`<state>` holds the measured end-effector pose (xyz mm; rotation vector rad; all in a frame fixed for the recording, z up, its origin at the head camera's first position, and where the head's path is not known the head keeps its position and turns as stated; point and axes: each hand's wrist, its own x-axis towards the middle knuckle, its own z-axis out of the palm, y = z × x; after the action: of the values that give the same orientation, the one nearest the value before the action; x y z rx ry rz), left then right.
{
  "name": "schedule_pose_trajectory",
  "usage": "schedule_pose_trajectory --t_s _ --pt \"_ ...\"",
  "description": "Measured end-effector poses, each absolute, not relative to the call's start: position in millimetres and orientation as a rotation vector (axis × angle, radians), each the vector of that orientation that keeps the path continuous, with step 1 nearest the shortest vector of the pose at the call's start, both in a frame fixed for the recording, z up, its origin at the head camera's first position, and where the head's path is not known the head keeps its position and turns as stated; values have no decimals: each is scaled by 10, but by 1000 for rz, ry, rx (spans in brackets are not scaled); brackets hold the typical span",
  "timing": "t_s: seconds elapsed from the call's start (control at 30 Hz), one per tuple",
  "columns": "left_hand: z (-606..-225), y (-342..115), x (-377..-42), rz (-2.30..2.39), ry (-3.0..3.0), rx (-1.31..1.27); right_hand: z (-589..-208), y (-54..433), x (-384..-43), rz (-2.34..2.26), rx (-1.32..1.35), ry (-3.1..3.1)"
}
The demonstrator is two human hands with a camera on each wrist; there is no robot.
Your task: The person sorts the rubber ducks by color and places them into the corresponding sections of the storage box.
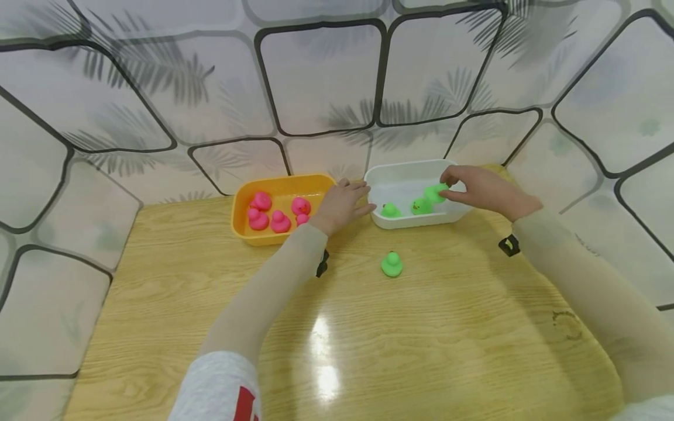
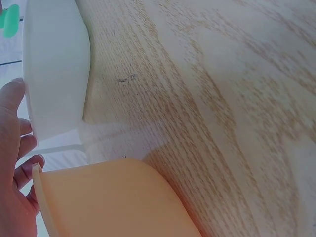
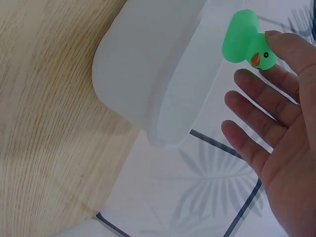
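Note:
My right hand (image 1: 481, 188) is over the white tray (image 1: 405, 169) and pinches a green rubber duck (image 1: 434, 193) by its head between thumb and forefinger. In the right wrist view the held duck (image 3: 241, 42) shows its eye and orange beak, and the other fingers reach out loosely. Two more green ducks (image 1: 390, 210) lie inside that tray. My left hand (image 1: 339, 206) has its fingers loosely extended at the white tray's left end, its wrist side over the orange tray (image 1: 242, 234). The left wrist view has its fingertips (image 2: 14, 89) at the white tray's rim.
Several pink ducks (image 1: 280, 222) lie in the orange tray; my left hand and forearm partly cover its right end. A single green duck (image 1: 392, 265) stands on the wooden table (image 1: 411, 345) in front of the white tray. A patterned wall (image 1: 321, 76) rises behind both trays.

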<state>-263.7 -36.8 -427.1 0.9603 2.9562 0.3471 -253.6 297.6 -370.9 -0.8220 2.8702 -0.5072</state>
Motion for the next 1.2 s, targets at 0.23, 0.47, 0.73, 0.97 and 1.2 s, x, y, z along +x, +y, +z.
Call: schedule_pose_trajectory --t_s 0.23,0.47,0.73,0.97,1.2 --pt "-4300 -360 -2635 340 2950 963 -3755 3060 -2598 -527 -785 2862" --pt "-4298 -353 -2631 336 2940 937 -3805 3152 -2639 -506 -746 2877" --pt "-4280 -345 -2631 307 2934 935 -3818 3223 -2583 -474 -732 2876" --pt "-4292 -352 -2643 309 2930 921 -3877 3195 -2511 -473 -793 2891" --pt "-4297 -361 -2653 322 2948 930 -3889 3029 -2345 -465 -911 2894"
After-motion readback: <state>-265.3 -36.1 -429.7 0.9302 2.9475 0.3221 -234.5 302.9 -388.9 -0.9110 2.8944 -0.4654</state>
